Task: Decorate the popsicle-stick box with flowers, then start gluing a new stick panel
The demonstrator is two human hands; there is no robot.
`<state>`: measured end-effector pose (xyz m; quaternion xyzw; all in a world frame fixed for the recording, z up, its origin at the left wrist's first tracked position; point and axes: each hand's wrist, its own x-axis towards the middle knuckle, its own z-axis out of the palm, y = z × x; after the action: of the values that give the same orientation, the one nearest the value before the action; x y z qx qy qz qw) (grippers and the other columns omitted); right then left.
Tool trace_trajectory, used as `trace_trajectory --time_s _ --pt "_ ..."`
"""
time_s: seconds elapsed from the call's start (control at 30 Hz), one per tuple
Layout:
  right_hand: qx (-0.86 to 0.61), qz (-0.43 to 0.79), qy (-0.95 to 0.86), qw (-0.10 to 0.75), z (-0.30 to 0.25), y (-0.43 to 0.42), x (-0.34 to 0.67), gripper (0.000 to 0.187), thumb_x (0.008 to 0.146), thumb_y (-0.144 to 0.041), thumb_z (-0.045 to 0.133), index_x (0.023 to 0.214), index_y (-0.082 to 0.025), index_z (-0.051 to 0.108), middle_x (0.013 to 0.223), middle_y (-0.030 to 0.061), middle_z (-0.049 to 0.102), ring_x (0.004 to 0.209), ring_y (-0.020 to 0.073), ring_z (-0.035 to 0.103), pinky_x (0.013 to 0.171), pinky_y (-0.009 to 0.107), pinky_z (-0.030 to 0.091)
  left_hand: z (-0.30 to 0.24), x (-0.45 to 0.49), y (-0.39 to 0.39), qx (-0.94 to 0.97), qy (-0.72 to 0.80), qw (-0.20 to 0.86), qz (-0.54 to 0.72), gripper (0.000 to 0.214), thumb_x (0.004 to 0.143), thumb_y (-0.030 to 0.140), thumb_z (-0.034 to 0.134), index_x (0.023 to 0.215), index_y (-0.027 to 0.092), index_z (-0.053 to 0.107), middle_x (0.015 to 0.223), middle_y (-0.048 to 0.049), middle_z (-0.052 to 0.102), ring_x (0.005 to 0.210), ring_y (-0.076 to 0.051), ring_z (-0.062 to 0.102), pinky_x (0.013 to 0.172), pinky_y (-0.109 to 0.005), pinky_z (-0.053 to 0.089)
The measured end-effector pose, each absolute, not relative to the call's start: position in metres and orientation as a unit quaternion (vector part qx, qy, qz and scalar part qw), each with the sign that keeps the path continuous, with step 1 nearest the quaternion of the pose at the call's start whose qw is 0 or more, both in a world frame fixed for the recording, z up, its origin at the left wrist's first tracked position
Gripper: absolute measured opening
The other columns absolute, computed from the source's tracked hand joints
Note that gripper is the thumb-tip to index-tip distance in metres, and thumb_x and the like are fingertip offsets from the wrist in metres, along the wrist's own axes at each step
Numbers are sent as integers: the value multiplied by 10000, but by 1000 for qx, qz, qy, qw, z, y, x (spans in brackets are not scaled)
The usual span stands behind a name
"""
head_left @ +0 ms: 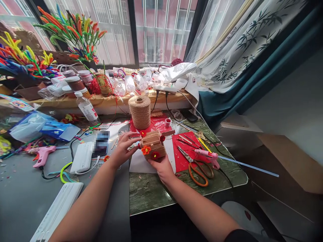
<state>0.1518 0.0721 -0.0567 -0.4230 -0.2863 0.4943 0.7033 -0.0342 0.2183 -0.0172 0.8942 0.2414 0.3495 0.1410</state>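
A small wooden craft model (152, 138), like a little box built of sticks, is held over a white sheet. Red and orange fuzzy flowers (145, 150) decorate its sides. My right hand (163, 168) grips it from below and the right, with the thumb on its near face. At its left side, my left hand (123, 148) has its fingers stretched out and apart, the fingertips close to or touching the model. Just behind the model stands a big spool of twine (139, 112).
Scissors with orange handles (198, 168) and a pink glue gun (207, 155) lie on the right. Another glue gun (43, 154), a white power bank (82, 157) and a phone (101, 143) are on the left. A clear bottle (87, 109) stands near the sill's cluttered jars.
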Motion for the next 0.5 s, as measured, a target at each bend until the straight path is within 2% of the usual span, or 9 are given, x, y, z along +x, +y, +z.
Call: trace_trajectory --time_s 0.1,0.23,0.33,0.5 --pt "-421 512 -298 687 -54 71 153 711 672 -293 922 1299 -230 594 1339 93 710 1255 282 655 1149 510 477 -18 -34 219 894 235 162 345 381 973 336 651 1354 344 657 1448 -82 555 1364 -280 487 1183 -527 366" --pt "-422 557 -269 662 -55 70 155 751 654 -328 933 1312 -244 579 1249 89 745 1034 278 742 882 470 646 -18 -32 219 893 235 184 338 375 976 342 642 1351 325 649 1430 -84 576 1373 -283 487 1198 -534 354" --pt "-419 570 -262 656 -59 70 155 692 679 -331 928 1275 -232 590 1136 78 772 877 246 771 781 414 670 -19 -30 218 887 234 204 341 367 988 346 617 1352 308 644 1427 -93 575 1374 -284 489 1201 -537 359" --pt "-413 581 -253 654 -61 71 156 691 678 -333 937 1259 -220 580 1078 66 778 805 237 789 745 385 681 -21 -28 216 880 241 219 344 378 988 352 614 1361 300 633 1414 -99 581 1356 -280 505 1192 -541 377"
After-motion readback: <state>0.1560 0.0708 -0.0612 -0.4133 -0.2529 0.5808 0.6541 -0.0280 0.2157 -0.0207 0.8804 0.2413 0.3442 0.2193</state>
